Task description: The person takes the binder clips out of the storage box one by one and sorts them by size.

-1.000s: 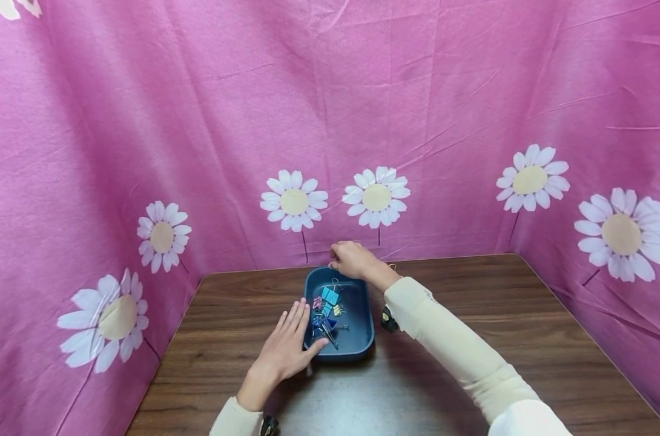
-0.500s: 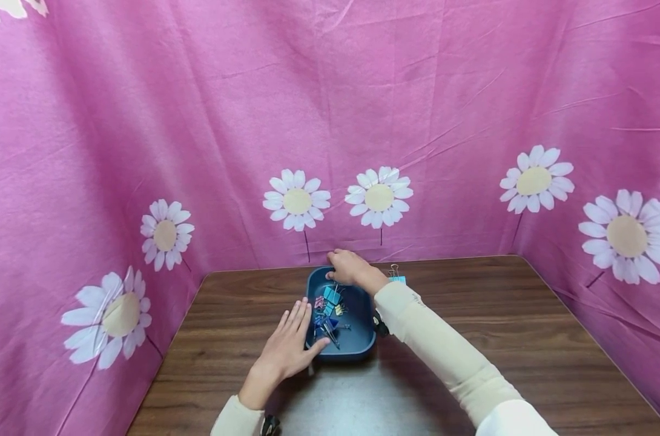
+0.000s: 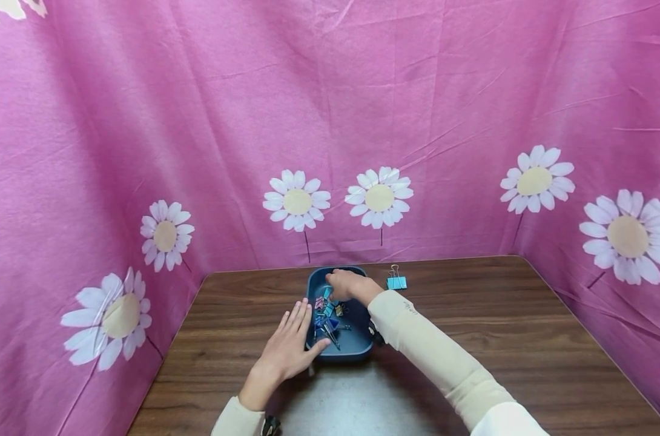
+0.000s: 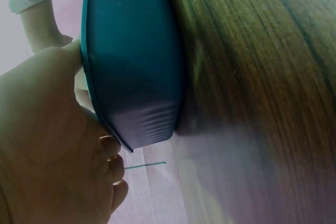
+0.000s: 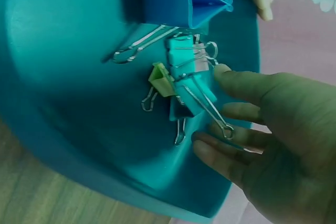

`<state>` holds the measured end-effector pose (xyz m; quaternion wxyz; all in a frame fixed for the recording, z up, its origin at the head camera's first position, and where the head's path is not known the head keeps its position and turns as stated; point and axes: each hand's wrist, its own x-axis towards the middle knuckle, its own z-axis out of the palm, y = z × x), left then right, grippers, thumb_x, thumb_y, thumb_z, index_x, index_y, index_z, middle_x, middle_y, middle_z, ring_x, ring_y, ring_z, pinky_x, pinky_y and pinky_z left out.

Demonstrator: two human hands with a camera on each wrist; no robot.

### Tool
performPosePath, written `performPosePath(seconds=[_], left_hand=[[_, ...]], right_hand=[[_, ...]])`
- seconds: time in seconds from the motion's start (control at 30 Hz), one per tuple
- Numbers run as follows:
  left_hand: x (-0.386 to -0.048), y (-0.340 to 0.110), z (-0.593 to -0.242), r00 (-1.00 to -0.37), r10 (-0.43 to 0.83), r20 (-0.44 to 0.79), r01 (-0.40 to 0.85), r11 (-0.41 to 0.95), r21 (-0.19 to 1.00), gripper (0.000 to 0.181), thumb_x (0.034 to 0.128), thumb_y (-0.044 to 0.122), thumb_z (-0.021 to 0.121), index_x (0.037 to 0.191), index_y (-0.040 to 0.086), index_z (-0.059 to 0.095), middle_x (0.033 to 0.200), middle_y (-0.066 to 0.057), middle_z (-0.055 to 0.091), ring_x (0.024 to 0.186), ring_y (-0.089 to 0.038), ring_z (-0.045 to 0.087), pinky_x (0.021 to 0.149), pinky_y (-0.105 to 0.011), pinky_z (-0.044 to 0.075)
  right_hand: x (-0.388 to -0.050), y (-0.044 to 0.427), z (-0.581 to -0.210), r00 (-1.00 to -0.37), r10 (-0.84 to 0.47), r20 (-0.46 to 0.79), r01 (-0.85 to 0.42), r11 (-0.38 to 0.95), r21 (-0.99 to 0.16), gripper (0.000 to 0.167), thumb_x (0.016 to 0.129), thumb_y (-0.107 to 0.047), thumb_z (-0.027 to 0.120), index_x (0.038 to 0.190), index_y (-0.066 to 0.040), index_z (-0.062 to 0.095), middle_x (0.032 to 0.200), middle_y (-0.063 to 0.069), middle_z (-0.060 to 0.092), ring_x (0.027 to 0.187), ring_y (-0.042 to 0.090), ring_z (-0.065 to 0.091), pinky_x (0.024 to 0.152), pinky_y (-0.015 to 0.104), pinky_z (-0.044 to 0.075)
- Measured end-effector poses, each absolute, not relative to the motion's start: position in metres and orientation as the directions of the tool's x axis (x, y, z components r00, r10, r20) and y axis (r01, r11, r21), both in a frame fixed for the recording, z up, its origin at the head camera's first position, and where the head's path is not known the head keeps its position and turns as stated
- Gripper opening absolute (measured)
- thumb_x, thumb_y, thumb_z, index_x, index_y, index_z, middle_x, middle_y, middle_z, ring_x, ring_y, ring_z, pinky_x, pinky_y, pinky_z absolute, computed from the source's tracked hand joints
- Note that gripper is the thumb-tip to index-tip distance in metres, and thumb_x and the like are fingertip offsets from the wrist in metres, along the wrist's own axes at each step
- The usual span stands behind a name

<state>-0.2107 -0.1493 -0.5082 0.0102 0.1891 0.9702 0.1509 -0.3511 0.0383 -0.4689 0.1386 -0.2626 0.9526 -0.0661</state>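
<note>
Finishes, as they looked.
Dark-blue, rounded-rectangular tray (image 3: 358, 336) was smooth plastic, low sheen; turquoise, folded-sheet binder clips (image 5: 181, 56), smooth-bodied with shiny metal wire; brown, wood-grained tabletop (image 3: 471, 303), partly glossy; pink, daisy-printed cloth backdrop (image 3: 330, 109), creased.

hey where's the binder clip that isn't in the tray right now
In the head view, the turquoise binder clip is on the table, right of the blue tray, toward the back near the pink curtain.

The left hand (image 3: 286, 347) has straight fingers, while the right hand (image 3: 349, 284) reaches farther, fingers loosely bent.
</note>
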Motion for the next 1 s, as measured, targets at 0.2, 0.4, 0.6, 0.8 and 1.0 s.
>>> performPosePath(seconds=[0.2, 0.4, 0.6, 0.8, 1.0], left_hand=[[-0.210, -0.149, -0.509, -0.930, 0.367, 0.032, 0.360, 0.883, 0.301, 0.090, 0.1066, 0.059, 0.053, 0.167, -0.003, 0.027, 0.178, -0.018, 0.020, 0.167, -0.034, 0.018, 0.135, -0.054, 0.021], [-0.211, -0.149, -0.509, -0.930, 0.367, 0.026, 0.358, 0.885, 0.297, 0.091, 0.1067, 0.059, 0.053, 0.168, -0.002, 0.025, 0.178, -0.017, 0.020, 0.167, -0.033, 0.018, 0.135, -0.054, 0.021], [-0.211, -0.149, -0.510, -0.929, 0.368, 0.030, 0.359, 0.883, 0.303, 0.091, 0.1066, 0.060, 0.053, 0.167, -0.002, 0.026, 0.178, -0.018, 0.020, 0.166, -0.034, 0.018, 0.135, -0.053, 0.021], [-0.211, -0.149, -0.510, -0.928, 0.370, 0.029, 0.361, 0.880, 0.308, 0.091, 0.1067, 0.061, 0.052, 0.167, -0.002, 0.026, 0.178, -0.019, 0.020, 0.166, -0.035, 0.018, 0.135, -0.054, 0.021], [-0.211, -0.150, -0.510, -0.929, 0.369, 0.019, 0.356, 0.882, 0.309, 0.093, 0.1063, 0.062, 0.052, 0.167, -0.002, 0.025, 0.178, -0.018, 0.019, 0.167, -0.033, 0.016, 0.135, -0.055, 0.020]], right_hand=[[-0.348, 0.037, -0.476, -0.831, -0.492, -0.260, -0.473, 0.871, -0.135, 0.061, 0.103, -0.030, 0.073, 0.155, -0.005, 0.053, 0.159, 0.016, 0.054, 0.146, 0.031, 0.055, 0.120, 0.045, 0.049], [-0.345, 0.038, -0.479, -0.807, -0.530, -0.260, -0.513, 0.848, -0.134, 0.037, 0.102, -0.024, 0.075, 0.133, -0.005, 0.065, 0.124, 0.010, 0.072, 0.117, 0.024, 0.071, 0.101, 0.039, 0.060], [-0.342, 0.038, -0.479, -0.785, -0.596, -0.172, -0.582, 0.803, -0.126, 0.010, 0.100, -0.014, 0.076, 0.107, -0.009, 0.071, 0.103, 0.006, 0.071, 0.094, 0.019, 0.070, 0.087, 0.035, 0.061], [-0.340, 0.040, -0.479, -0.789, -0.597, -0.145, -0.595, 0.801, -0.064, 0.022, 0.101, -0.020, 0.076, 0.121, -0.011, 0.075, 0.128, 0.009, 0.067, 0.112, 0.022, 0.065, 0.100, 0.038, 0.058], [-0.343, 0.045, -0.480, -0.774, -0.617, -0.142, -0.605, 0.787, -0.123, 0.009, 0.101, -0.016, 0.074, 0.102, -0.014, 0.066, 0.097, 0.001, 0.066, 0.090, 0.016, 0.062, 0.084, 0.034, 0.056]])
